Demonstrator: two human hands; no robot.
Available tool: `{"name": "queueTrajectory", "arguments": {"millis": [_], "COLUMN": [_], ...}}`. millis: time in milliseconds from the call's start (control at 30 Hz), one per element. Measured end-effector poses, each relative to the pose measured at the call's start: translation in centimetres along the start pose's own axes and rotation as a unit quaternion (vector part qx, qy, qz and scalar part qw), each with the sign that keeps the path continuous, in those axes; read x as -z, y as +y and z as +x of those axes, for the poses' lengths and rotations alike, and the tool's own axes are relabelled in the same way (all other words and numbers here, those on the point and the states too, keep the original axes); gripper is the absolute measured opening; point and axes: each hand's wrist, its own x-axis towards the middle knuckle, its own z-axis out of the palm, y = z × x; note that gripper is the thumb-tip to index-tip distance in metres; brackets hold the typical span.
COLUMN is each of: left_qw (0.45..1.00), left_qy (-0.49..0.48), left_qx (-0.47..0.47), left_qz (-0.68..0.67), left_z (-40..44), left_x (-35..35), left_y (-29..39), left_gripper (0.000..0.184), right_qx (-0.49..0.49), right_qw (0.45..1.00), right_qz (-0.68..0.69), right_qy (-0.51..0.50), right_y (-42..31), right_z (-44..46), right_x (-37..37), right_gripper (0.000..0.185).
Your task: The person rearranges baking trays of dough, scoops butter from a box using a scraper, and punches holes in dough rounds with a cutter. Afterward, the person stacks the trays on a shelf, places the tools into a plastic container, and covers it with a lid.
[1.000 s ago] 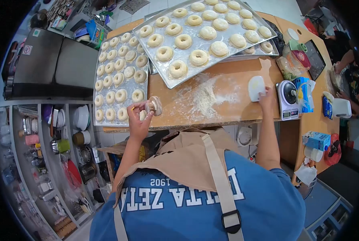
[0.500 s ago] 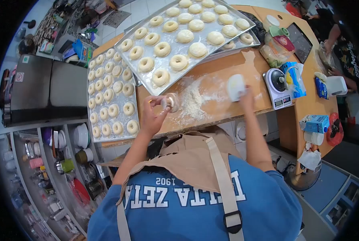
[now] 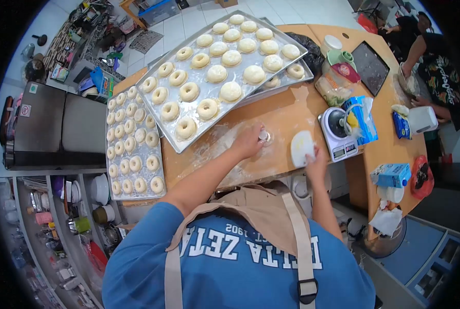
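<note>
My left hand (image 3: 249, 141) is closed round a small round cutter (image 3: 264, 136), low over the floured wooden table (image 3: 235, 167). Whether the cutter touches the wood, I cannot tell. Fingers of my right hand (image 3: 316, 162) grip a white dough scraper (image 3: 302, 148) by its near right edge, just right of the cutter. Loose flour (image 3: 222, 141) is spread around and left of my left hand. Beyond it, a large metal tray (image 3: 209, 123) holds ring-shaped doughs and round doughs with no visible hole. Another tray (image 3: 137, 194) of dough rings lies at the left.
A kitchen scale (image 3: 338, 139) stands on the right beside a blue packet (image 3: 366, 121). Behind it are a bag (image 3: 335, 82) and a dark tray (image 3: 370, 68). A blue carton (image 3: 392, 175) sits farther right. Another person's hand (image 3: 407, 69) shows at the far right.
My left hand with the cutter has moved right and down towards the table, beside the scraper. The flour heap is now spread thinner. The scraper has shifted slightly nearer to me. The view has shifted.
</note>
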Motion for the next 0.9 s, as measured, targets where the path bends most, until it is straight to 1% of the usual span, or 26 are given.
{"name": "queueTrajectory", "arguments": {"millis": [67,100,167,200,233,267,333,367,400,433,467,500,567,633,667,733,767,833,867,900], "left_qw": [0.999,0.999,0.998,0.999,0.999,0.998,0.990,0.983,0.960,0.923,0.861,0.778,0.633,0.541,0.490,0.474,0.466,0.452,0.446,0.445], "left_qy": [-0.024,-0.034,-0.054,-0.020,0.011,0.043,0.118,0.154,0.193,0.229,0.264,0.299,0.464,0.509,0.530,0.537,0.540,0.543,0.543,0.540], "left_qx": [-0.014,-0.002,0.021,0.016,0.013,0.011,0.068,0.093,0.132,0.167,0.198,0.228,0.243,0.216,0.199,0.154,0.131,0.137,0.141,0.136], "left_qz": [0.027,0.022,0.010,0.021,0.032,0.043,-0.017,-0.045,-0.153,-0.259,-0.387,-0.503,-0.569,-0.634,-0.663,-0.681,-0.688,-0.694,-0.698,-0.702], "left_z": [0.3,0.6,1.4,1.6,1.2,0.6,-0.9,-1.7,-2.8,-4.1,-5.8,-7.9,-9.4,-10.7,-10.8,-10.4,-10.2,-9.7,-9.4,-9.5], "left_x": [-2.1,-2.8,-3.6,-3.4,-3.2,-3.1,-2.7,-2.3,-3.1,-4.0,-3.4,-2.4,0.0,2.8,3.7,5.1,5.7,6.1,6.3,6.2], "left_y": [-1.8,-2.7,-3.6,-3.2,-2.8,-2.4,-2.7,-3.0,-5.1,-7.6,-8.9,-9.9,-8.0,-7.1,-6.8,-6.2,-5.9,-5.1,-4.8,-5.2], "left_gripper": [0.047,0.050,0.057,0.060,0.063,0.066,0.070,0.072,0.072,0.072,0.074,0.076,0.079,0.076,0.075,0.075,0.074,0.075,0.075,0.074], "right_qx": [-0.055,-0.081,-0.074,-0.069,0.058,0.083,0.131,0.059,-0.014,-0.088,-0.106,-0.128,-0.136,-0.146,-0.141,-0.131,-0.143,-0.103,-0.082,-0.075], "right_qw": [0.997,0.994,0.983,0.975,0.944,0.951,0.962,0.988,0.997,0.989,0.983,0.971,0.947,0.910,0.912,0.916,0.929,0.960,0.969,0.971], "right_qz": [-0.041,-0.062,-0.151,-0.195,-0.323,-0.296,-0.239,-0.141,-0.040,0.060,0.118,0.178,0.292,0.388,0.385,0.379,0.336,0.237,0.186,0.163], "right_qy": [-0.030,-0.048,-0.071,-0.082,-0.034,-0.019,0.009,-0.027,-0.064,-0.099,-0.092,-0.091,-0.001,-0.028,-0.009,0.028,0.060,0.110,0.137,0.156], "right_y": [1.5,1.7,0.9,0.4,-0.7,0.0,1.4,1.4,0.7,-0.2,-0.7,-1.4,-4.3,-3.5,-3.5,-4.1,-4.2,-3.7,-3.4,-2.9], "right_z": [-1.6,-1.8,-1.1,-0.7,-0.7,0.1,2.7,4.1,5.9,7.7,9.9,11.9,15.6,19.8,21.3,23.2,23.8,24.2,24.4,24.6], "right_x": [-0.9,-1.4,-1.3,-1.1,-0.4,-0.4,-0.4,-0.7,-1.0,-1.5,-2.0,-3.2,-5.2,-6.5,-7.2,-8.5,-9.0,-9.4,-9.4,-9.6], "right_gripper": [0.032,0.033,0.038,0.040,0.045,0.044,0.043,0.042,0.042,0.042,0.043,0.045,0.050,0.063,0.064,0.067,0.064,0.058,0.056,0.050]}}
